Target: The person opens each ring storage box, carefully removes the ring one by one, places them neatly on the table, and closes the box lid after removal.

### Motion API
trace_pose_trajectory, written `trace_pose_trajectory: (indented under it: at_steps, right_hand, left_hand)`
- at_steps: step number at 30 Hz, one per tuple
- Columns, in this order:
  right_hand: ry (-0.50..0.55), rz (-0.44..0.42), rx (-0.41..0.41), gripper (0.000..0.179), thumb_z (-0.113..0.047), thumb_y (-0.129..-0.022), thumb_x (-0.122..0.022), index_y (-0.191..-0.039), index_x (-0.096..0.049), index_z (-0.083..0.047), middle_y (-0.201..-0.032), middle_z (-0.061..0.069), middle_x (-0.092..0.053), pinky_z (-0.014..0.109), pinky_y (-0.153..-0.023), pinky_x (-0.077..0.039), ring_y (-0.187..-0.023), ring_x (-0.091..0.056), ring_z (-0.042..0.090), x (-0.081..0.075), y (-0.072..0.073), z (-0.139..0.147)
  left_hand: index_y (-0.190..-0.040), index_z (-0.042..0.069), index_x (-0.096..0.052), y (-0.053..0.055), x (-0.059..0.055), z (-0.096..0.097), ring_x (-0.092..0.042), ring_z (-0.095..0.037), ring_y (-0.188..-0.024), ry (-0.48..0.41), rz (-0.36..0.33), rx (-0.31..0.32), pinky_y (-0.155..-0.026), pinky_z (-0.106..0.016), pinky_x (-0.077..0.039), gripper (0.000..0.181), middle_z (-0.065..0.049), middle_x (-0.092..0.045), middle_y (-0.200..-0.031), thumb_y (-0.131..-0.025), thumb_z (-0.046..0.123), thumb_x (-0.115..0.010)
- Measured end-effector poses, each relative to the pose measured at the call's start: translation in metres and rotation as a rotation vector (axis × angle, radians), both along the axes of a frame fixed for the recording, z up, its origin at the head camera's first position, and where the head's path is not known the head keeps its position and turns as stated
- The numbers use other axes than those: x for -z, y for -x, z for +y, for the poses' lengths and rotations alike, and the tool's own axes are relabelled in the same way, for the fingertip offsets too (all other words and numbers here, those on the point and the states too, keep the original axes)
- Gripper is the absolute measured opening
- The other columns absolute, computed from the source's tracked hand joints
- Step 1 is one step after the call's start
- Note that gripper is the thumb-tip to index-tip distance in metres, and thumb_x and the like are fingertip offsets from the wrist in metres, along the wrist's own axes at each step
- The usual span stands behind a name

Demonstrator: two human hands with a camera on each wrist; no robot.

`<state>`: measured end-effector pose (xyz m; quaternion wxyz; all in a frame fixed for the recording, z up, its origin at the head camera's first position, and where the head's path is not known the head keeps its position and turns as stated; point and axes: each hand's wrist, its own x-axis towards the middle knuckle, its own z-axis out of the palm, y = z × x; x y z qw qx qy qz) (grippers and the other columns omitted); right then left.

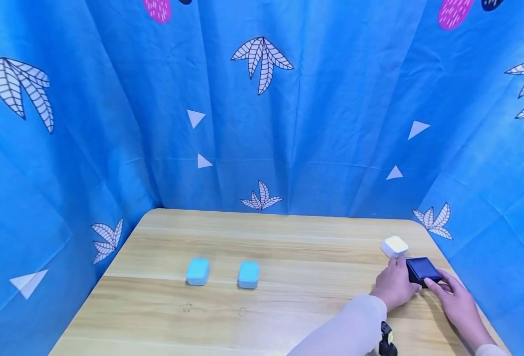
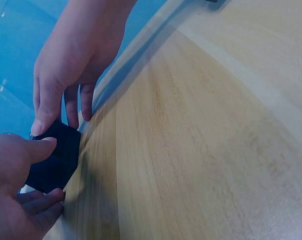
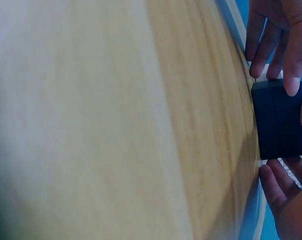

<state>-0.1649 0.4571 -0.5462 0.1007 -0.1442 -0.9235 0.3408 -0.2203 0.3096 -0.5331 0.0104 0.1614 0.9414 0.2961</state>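
A small black box (image 1: 423, 269) with rounded edges is held between both hands at the right side of the table. My left hand (image 1: 392, 286) grips its left side, thumb in front and fingers behind. On the right side, my right hand (image 1: 459, 302) has its thumb at the near edge and its fingers around the far side. In the right wrist view a thin seam runs across the black box (image 3: 279, 122). Just behind the left hand sits a white rounded box (image 1: 394, 247). The black box's underside is hidden.
Two light blue rounded boxes, one on the left (image 1: 198, 272) and one on the right (image 1: 249, 275), stand left of centre on the wooden table (image 1: 177, 336). Small ring marks show in front of them. A blue patterned curtain (image 1: 324, 123) surrounds the table's back and sides.
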Motion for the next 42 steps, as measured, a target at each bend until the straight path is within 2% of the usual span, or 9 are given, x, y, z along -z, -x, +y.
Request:
trace_pose_trajectory:
  at_steps: [6, 12, 16, 21, 26, 29, 34, 39, 42]
  right_hand:
    - [0.023, -0.01, 0.02, 0.073, -0.045, -0.093, -0.057, -0.142, -0.037, 0.005, -0.127, 0.037, -0.049, 0.017, -0.062, -0.036, -0.074, -0.028, -0.027, 0.001, 0.002, -0.001]
    - [0.026, 0.037, 0.01, 0.068, -0.04, -0.092, -0.06, -0.138, -0.042, 0.006, -0.123, 0.036, -0.053, 0.012, -0.059, -0.037, -0.074, -0.032, -0.027, 0.004, 0.002, 0.0]
    - [0.018, 0.035, -0.013, 0.066, -0.039, -0.093, -0.06, -0.138, -0.043, 0.006, -0.118, 0.037, -0.056, 0.013, -0.059, -0.037, -0.075, -0.034, -0.026, 0.003, 0.001, 0.003]
    - [0.013, -0.02, -0.036, 0.072, -0.045, -0.092, -0.058, -0.142, -0.038, 0.002, -0.123, 0.037, -0.053, 0.016, -0.062, -0.037, -0.077, -0.031, -0.026, -0.001, 0.001, 0.005]
    - [0.051, -0.089, -0.099, 0.077, -0.047, -0.091, -0.059, -0.147, -0.031, -0.001, -0.119, 0.034, -0.057, 0.016, -0.063, -0.038, -0.077, -0.041, -0.02, -0.002, 0.0, -0.001]
    - [0.07, -0.113, -0.142, 0.078, -0.046, -0.091, -0.06, -0.149, -0.028, -0.004, -0.114, 0.029, -0.061, 0.017, -0.064, -0.039, -0.079, -0.048, -0.012, 0.0, 0.001, -0.006]
    - [0.045, -0.1, -0.186, 0.077, -0.043, -0.091, -0.061, -0.15, -0.027, -0.007, -0.106, 0.021, -0.064, 0.019, -0.064, -0.04, -0.08, -0.053, -0.003, -0.002, 0.005, -0.012]
    - [0.05, -0.094, -0.242, 0.078, -0.04, -0.092, -0.062, -0.151, -0.023, -0.008, -0.128, 0.028, -0.051, 0.021, -0.064, -0.043, -0.081, -0.053, -0.002, -0.004, 0.006, -0.015]
    - [0.053, -0.088, -0.263, 0.078, -0.039, -0.092, -0.062, -0.152, -0.022, -0.008, -0.137, 0.026, -0.042, 0.021, -0.065, -0.044, -0.082, -0.053, -0.001, -0.005, 0.008, -0.018]
  left_hand:
    - [-0.128, 0.029, -0.048, 0.001, -0.002, -0.002, -0.058, -0.003, -0.093, -0.016, 0.01, -0.018, -0.074, -0.02, -0.049, 0.064, 0.012, -0.056, -0.115, -0.074, 0.047, -0.078]
    - [-0.128, 0.025, -0.048, 0.002, -0.006, -0.004, -0.058, -0.002, -0.094, -0.011, -0.002, 0.006, -0.077, -0.017, -0.049, 0.062, 0.012, -0.055, -0.116, -0.076, 0.043, -0.078]
    - [-0.134, 0.024, -0.045, 0.005, -0.007, -0.007, -0.058, -0.002, -0.098, -0.024, -0.027, 0.038, -0.082, -0.017, -0.049, 0.066, 0.011, -0.054, -0.119, -0.078, 0.04, -0.077]
    - [-0.137, 0.024, -0.043, 0.009, -0.009, -0.014, -0.057, -0.002, -0.102, -0.042, -0.054, 0.103, -0.085, -0.017, -0.048, 0.068, 0.01, -0.054, -0.123, -0.08, 0.039, -0.076]
    - [-0.143, 0.028, -0.038, 0.011, -0.004, -0.029, -0.055, -0.002, -0.108, -0.083, -0.089, 0.189, -0.09, -0.019, -0.047, 0.074, 0.01, -0.052, -0.129, -0.081, 0.033, -0.076]
    - [-0.143, 0.027, -0.039, 0.013, -0.002, -0.04, -0.055, -0.002, -0.106, -0.058, -0.098, 0.221, -0.089, -0.019, -0.047, 0.072, 0.01, -0.054, -0.126, -0.081, 0.033, -0.076]
    - [-0.143, 0.027, -0.038, 0.018, -0.002, -0.051, -0.055, -0.001, -0.1, -0.018, -0.083, 0.26, -0.086, -0.018, -0.047, 0.072, 0.008, -0.056, -0.12, -0.082, 0.035, -0.074]
    - [-0.142, 0.027, -0.039, 0.022, -0.003, -0.058, -0.054, 0.0, -0.097, 0.004, -0.096, 0.274, -0.084, -0.017, -0.046, 0.07, 0.009, -0.055, -0.118, -0.082, 0.038, -0.074]
    - [-0.14, 0.024, -0.042, 0.024, -0.003, -0.063, -0.054, 0.0, -0.097, 0.016, -0.091, 0.294, -0.084, -0.017, -0.046, 0.067, 0.01, -0.055, -0.119, -0.082, 0.04, -0.073]
